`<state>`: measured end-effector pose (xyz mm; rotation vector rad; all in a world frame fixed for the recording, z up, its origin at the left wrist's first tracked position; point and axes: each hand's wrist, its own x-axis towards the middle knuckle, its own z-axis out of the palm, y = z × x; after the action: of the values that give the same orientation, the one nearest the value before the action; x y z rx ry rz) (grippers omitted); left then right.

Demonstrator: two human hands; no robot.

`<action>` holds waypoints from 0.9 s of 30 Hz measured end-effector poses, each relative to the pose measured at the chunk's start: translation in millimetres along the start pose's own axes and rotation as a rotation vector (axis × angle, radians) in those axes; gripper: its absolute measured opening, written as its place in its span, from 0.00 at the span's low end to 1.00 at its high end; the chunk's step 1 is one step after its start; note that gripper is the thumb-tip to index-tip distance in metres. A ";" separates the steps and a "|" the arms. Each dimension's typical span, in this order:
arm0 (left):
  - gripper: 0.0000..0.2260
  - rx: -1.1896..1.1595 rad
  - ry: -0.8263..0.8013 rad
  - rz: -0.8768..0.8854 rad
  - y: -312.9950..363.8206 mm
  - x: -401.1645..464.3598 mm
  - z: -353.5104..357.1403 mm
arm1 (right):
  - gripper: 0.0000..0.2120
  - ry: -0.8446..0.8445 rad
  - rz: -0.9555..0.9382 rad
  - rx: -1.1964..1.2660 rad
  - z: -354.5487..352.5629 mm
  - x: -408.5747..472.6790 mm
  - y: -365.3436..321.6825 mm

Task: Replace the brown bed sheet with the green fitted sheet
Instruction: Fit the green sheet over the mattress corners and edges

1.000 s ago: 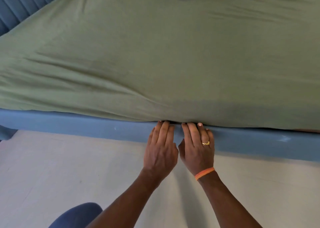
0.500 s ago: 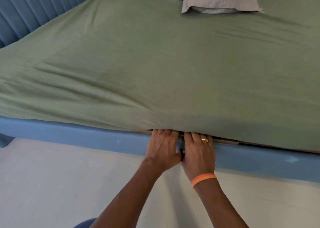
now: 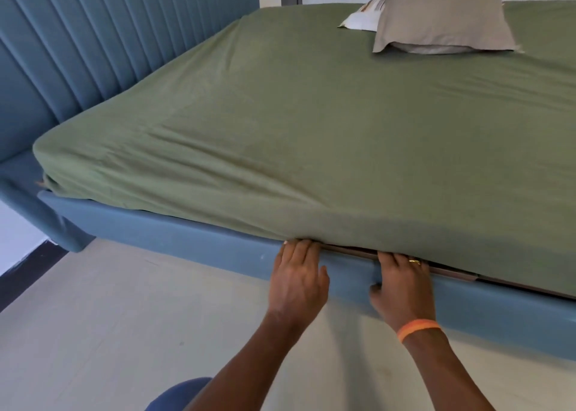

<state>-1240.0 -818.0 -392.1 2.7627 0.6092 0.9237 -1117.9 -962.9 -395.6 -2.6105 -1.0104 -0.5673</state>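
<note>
The green fitted sheet (image 3: 311, 136) covers the whole mattress and hangs down its near side. At that side's lower edge, my left hand (image 3: 297, 275) lies against the blue bed frame (image 3: 187, 239) with its fingertips pushed under the sheet's hem. My right hand (image 3: 402, 286), with a gold ring and an orange wristband, sits a little to the right, its fingers also tucked under the hem and its thumb on the frame. The fingertips of both hands are hidden. A thin brown strip (image 3: 452, 272) shows between mattress and frame right of my right hand.
A beige pillow (image 3: 442, 14) lies on the far side of the bed with a white pillow (image 3: 361, 18) behind it. The blue ribbed headboard (image 3: 93, 42) stands at the left. Pale floor (image 3: 109, 317) runs along the bed's near side.
My hands were side by side and touching; they have now slid apart along the hem, the right one further right. The view has lifted and turned, showing the headboard and pillows.
</note>
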 end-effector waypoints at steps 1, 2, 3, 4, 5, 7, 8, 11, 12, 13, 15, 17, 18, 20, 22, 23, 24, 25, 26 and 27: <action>0.19 0.013 -0.034 0.000 -5.2 -1.8 -1.6 | 0.32 0.039 -0.013 0.023 3.2 -3.4 3.5; 0.22 0.022 -0.071 0.011 -8.2 -4.2 -1.7 | 0.30 0.090 -0.036 0.053 7.6 -9.3 7.5; 0.25 0.018 -0.109 0.019 -9.1 -7.2 -2.0 | 0.27 0.152 -0.066 0.086 11.9 -18.1 10.4; 0.27 0.014 -0.130 0.029 -10.5 -7.7 -2.7 | 0.23 0.218 -0.092 0.117 15.2 -26.6 11.4; 0.28 0.010 -0.143 0.039 -12.3 -6.5 -3.2 | 0.19 0.268 -0.108 0.141 17.6 -34.4 11.3; 0.27 0.012 -0.162 0.060 -19.8 3.3 -3.3 | 0.12 0.325 -0.109 0.172 16.9 -43.0 7.8; 0.28 0.022 -0.184 0.073 -24.6 9.3 -2.6 | 0.10 0.338 -0.099 0.176 14.4 -44.6 3.5; 0.34 0.098 -0.287 0.123 -34.6 22.8 6.1 | 0.07 0.327 -0.150 0.195 8.2 -53.4 -18.2; 0.34 0.111 -0.302 0.133 -36.0 25.5 8.0 | 0.07 0.305 -0.187 0.213 6.9 -56.1 -29.2; 0.33 0.101 -0.308 0.134 -36.8 27.8 7.8 | 0.08 0.277 -0.214 0.228 6.8 -56.1 -40.8; 0.25 0.023 -0.299 0.115 -37.4 29.7 3.9 | 0.12 0.214 -0.244 0.249 9.4 -45.8 -63.8; 0.15 -0.058 -0.274 0.067 -35.1 27.4 -2.6 | 0.17 0.169 -0.250 0.263 11.0 -24.9 -84.2; 0.12 -0.076 -0.253 0.026 -32.3 24.1 -4.6 | 0.17 0.154 -0.230 0.258 10.7 -14.5 -91.4; 0.09 -0.117 -0.205 -0.060 -28.8 16.3 -9.4 | 0.17 0.125 -0.166 0.238 10.0 -1.4 -101.5; 0.08 -0.118 -0.085 -0.059 -30.6 12.3 -10.6 | 0.19 0.112 -0.143 0.206 12.2 -2.3 -103.4; 0.08 -0.089 -0.027 -0.041 -32.5 11.3 -10.9 | 0.21 0.103 -0.147 0.186 14.5 -6.2 -101.9; 0.09 -0.064 0.016 -0.038 -32.8 9.8 -12.2 | 0.22 0.090 -0.155 0.162 16.7 -10.3 -99.7; 0.12 -0.044 0.041 -0.051 -32.7 7.2 -11.6 | 0.23 0.075 -0.157 0.141 17.6 -13.9 -98.1; 0.15 -0.028 0.047 -0.070 -32.5 4.0 -9.1 | 0.23 0.065 -0.160 0.122 18.6 -15.0 -97.3; 0.17 -0.016 0.025 -0.084 -31.3 0.1 -4.8 | 0.23 0.060 -0.164 0.104 19.3 -13.7 -97.7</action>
<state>-1253.0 -789.6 -397.0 2.6926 0.7127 0.9425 -1189.6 -893.4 -407.2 -2.4205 -1.2084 -0.6099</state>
